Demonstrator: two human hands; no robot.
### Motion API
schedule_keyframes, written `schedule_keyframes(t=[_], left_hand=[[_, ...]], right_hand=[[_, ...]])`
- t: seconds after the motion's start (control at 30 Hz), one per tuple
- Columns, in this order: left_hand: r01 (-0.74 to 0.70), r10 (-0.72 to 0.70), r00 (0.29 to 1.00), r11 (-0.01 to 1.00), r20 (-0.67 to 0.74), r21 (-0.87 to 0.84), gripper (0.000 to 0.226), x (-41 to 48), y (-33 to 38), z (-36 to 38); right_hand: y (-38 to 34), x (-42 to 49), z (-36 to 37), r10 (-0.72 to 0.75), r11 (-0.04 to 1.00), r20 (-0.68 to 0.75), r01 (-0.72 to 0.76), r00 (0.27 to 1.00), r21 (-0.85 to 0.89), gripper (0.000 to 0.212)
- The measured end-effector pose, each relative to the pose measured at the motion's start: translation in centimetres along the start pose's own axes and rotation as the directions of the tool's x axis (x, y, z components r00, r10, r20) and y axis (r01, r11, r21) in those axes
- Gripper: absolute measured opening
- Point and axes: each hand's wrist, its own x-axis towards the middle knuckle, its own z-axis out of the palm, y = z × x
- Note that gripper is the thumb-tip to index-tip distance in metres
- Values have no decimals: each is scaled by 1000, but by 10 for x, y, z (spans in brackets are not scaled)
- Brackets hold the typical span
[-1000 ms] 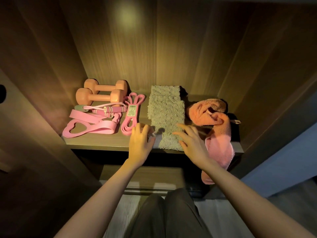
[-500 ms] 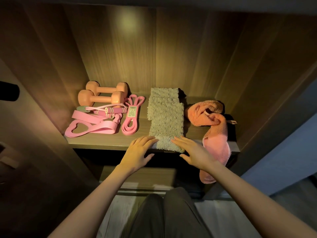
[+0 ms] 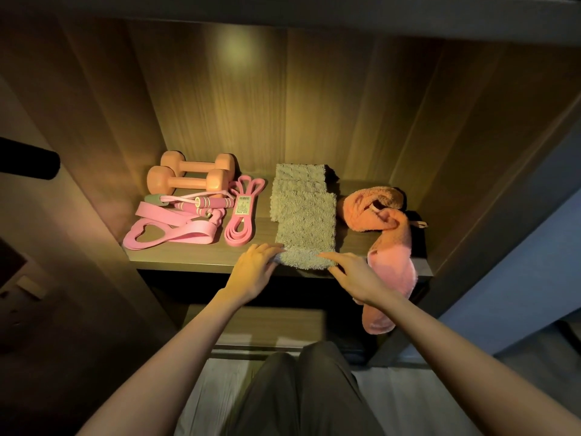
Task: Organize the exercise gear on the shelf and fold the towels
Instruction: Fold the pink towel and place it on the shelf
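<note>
Grey towel (image 3: 303, 215): shaggy, folded into a long strip, mid-shelf (image 3: 195, 258), near end at the front edge.
Left hand (image 3: 256, 272): fingers straight, touching the towel's near left corner.
Right hand (image 3: 355, 275): fingers straight, on its near right corner.
Pink towel (image 3: 391, 237): one, crumpled, at right, hanging over the edge.
Dumbbells (image 3: 191, 179): two, orange, rear left.
Looped band (image 3: 240, 229): one, pink; label print too small to read.

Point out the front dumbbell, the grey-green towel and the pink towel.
front dumbbell (image 3: 188, 183), head view, on its handle.
grey-green towel (image 3: 305, 221), head view, on its flat middle.
pink towel (image 3: 393, 250), head view, on its lower part.
</note>
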Motion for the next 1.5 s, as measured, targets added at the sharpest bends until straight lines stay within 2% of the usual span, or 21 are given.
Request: schedule_keyframes(t=[0.17,0.3,0.5,0.8,0.87,0.97,1.03,1.1,1.17,1.23,1.3,1.4,1.5], left_hand=[[103,-90,991,986,97,-131,27,0,4,-6],[167,-154,985,968,84,-186,27,-3,11,-7],[275,-271,961,942,47,-195,25,5,21,-3],[500,-504,863,841,41,-208,26,26,27,0],[546,-549,835,820,36,-174,22,29,28,1],[604,-609,793,788,-12,-119,20,30,27,3],[553,-566,817,823,-108,-131,24,27,24,7],[356,-365,910,931,-196,-81,24,26,19,12],[131,-124,978,991,-169,34,25,29,16,15],[26,-24,996,999,-87,24,34,30,16,14],[6,-7,1000,1000,-15,-11,40,27,14,11],[-31,29,993,999,111,12,50,14,9,7],[-81,62,973,994,224,74,68,1,7,3]], right_hand=[[-6,-5,-9,93,992,-44,-89,995,90,32],[-7,-10,-15,145,974,-40,-136,989,179,19],[-13,-1,-14,228,954,-92,-204,969,219,17],[-11,23,-6,418,895,-122,-386,900,225,27],[-7,28,-1,450,886,-138,-420,882,197,33],[-8,31,3,465,885,-197,-449,863,123,28],[-12,29,2,373,925,-257,-379,892,27,41],[-14,29,0,179,963,-280,-226,943,-146,50],[-11,30,0,-47,964,-246,-21,968,-266,49],[-5,28,1,-178,945,-148,126,973,-303,55],[-2,21,3,-187,936,-17,173,982,-307,66],[5,12,0,-141,949,122,170,982,-267,66],[10,8,-4,-150,932,227,214,962,-293,86]])
